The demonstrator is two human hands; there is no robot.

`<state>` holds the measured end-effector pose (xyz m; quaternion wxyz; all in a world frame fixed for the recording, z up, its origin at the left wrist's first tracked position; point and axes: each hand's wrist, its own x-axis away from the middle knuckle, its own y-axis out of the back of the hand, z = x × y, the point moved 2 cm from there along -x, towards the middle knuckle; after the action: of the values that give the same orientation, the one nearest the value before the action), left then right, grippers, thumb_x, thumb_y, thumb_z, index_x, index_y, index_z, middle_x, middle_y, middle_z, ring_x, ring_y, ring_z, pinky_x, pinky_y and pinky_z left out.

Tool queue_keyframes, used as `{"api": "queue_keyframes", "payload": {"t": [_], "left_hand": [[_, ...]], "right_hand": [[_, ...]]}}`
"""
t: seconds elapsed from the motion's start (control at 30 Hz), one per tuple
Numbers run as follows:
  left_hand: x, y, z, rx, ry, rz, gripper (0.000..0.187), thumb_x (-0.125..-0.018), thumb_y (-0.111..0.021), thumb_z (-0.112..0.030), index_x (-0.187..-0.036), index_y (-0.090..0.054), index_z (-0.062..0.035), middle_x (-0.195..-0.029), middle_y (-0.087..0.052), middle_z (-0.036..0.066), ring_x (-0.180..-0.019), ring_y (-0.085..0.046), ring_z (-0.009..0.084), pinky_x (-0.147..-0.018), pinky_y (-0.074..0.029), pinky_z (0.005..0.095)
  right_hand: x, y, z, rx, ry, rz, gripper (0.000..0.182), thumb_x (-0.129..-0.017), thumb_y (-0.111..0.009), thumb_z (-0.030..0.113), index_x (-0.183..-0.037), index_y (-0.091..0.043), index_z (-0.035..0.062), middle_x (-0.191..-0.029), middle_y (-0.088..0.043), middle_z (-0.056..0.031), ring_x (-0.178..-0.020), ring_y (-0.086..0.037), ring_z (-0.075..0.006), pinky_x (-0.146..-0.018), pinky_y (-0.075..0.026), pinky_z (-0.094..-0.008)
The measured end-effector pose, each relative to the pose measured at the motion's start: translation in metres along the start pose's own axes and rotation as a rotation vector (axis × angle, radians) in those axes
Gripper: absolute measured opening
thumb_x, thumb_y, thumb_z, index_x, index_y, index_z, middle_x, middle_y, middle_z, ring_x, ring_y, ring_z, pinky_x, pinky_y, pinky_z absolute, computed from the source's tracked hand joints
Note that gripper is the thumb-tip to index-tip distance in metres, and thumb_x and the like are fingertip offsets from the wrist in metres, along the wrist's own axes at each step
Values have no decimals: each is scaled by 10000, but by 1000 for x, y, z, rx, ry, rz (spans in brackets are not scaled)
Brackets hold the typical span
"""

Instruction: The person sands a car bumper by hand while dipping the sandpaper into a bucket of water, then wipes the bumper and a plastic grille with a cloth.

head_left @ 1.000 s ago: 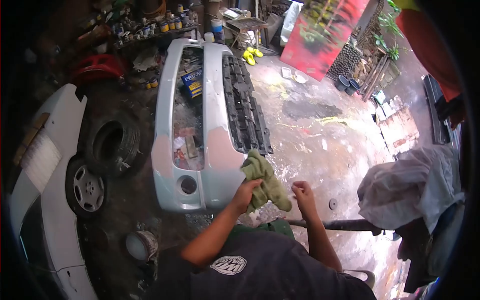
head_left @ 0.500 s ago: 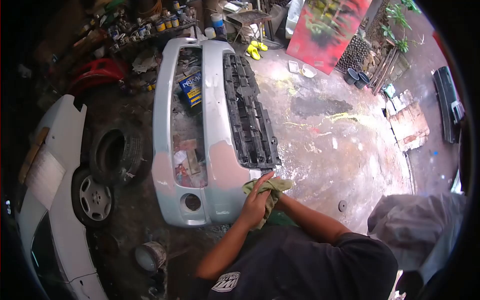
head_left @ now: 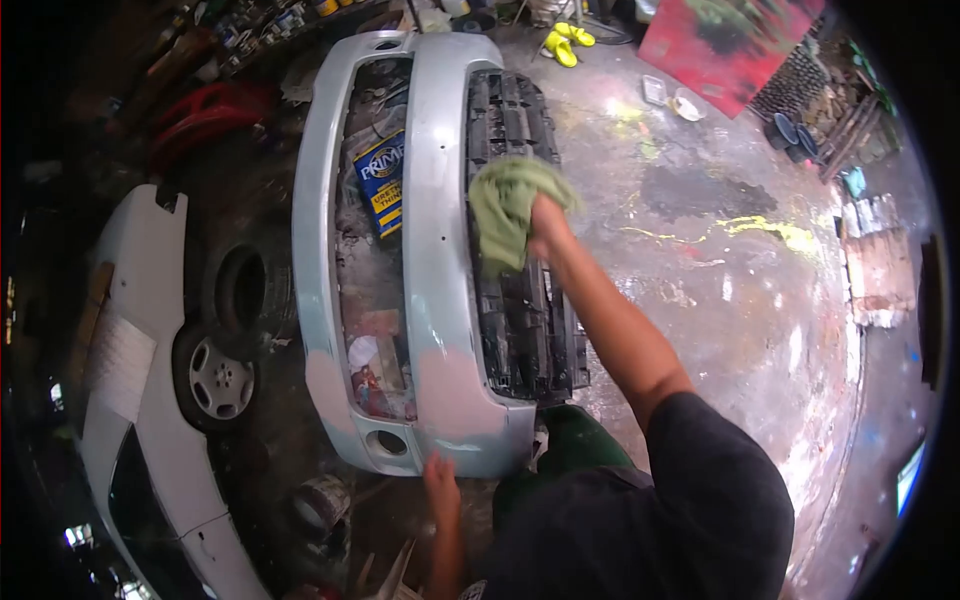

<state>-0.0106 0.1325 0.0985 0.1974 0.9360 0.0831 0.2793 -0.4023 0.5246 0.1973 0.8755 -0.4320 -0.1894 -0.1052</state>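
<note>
A car bumper, silver-grey with pinkish patches near its close end, lies lengthwise in front of me. Along its right side runs a black plastic grille. My right hand grips a green cloth, which hangs over the grille and covers part of it. My left hand is at the bumper's near edge, empty, with its fingers stretched toward the painted surface. A blue and yellow thinner can shows through the long opening of the bumper.
At left a white car body stands by a loose tyre and a wheel. A bucket is at lower left. Yellow clogs and a red painted panel are at the far end of the stained floor.
My hands, earlier together on the cloth at the bumper's near corner, are now apart. The right has carried the cloth forward over the grille; the left has dropped to the near edge.
</note>
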Motion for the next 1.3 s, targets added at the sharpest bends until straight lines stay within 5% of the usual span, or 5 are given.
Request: {"api": "queue_keyframes", "payload": {"t": [0.1,0.4,0.6,1.1,1.3], "left_hand": [[52,29,84,-59,384,-42,413,-1024,-511,-258,-1372,-504,-35,-1206,-599,96,-1109,-574,224,-964,-456,337],[173,28,152,126,856,-40,415,-1012,-540,-291,-1359,-521,-63,-1179,-605,71,-1085,-573,194,-942,-456,338],[170,30,163,206,798,16,416,-1005,-560,-312,-1351,-533,-82,-1161,-609,54,-1069,-573,174,-927,-456,338],[154,85,174,113,584,161,360,-964,-594,-338,-1257,-567,-131,-992,-572,-13,-892,-550,120,-763,-462,302],[176,108,241,-22,629,332,136,-936,-554,-314,-916,-584,-183,-813,-522,-48,-740,-512,75,-614,-398,255]], "right_hand": [[-121,11,23,412,362,-171,370,-930,-531,199,-1225,-594,-15,-1141,-645,-171,-980,-636,-292,-808,-529,-429],[-223,-29,-46,716,208,-176,710,-896,-540,205,-1541,-300,31,-1511,-422,-238,-1378,-426,-358,-1109,-365,-439],[-82,-13,-117,1114,270,-268,760,-819,-674,327,-1432,-397,-26,-1259,-609,-314,-1205,-574,-454,-1063,-408,-480],[162,31,-256,1385,93,-233,729,-815,-652,238,-1445,-370,4,-1366,-499,-209,-1247,-473,-404,-1034,-396,-534],[219,50,-258,1680,-7,-90,511,-823,-655,244,-1279,-531,50,-1252,-607,-152,-1207,-541,-341,-963,-421,-524]]}}
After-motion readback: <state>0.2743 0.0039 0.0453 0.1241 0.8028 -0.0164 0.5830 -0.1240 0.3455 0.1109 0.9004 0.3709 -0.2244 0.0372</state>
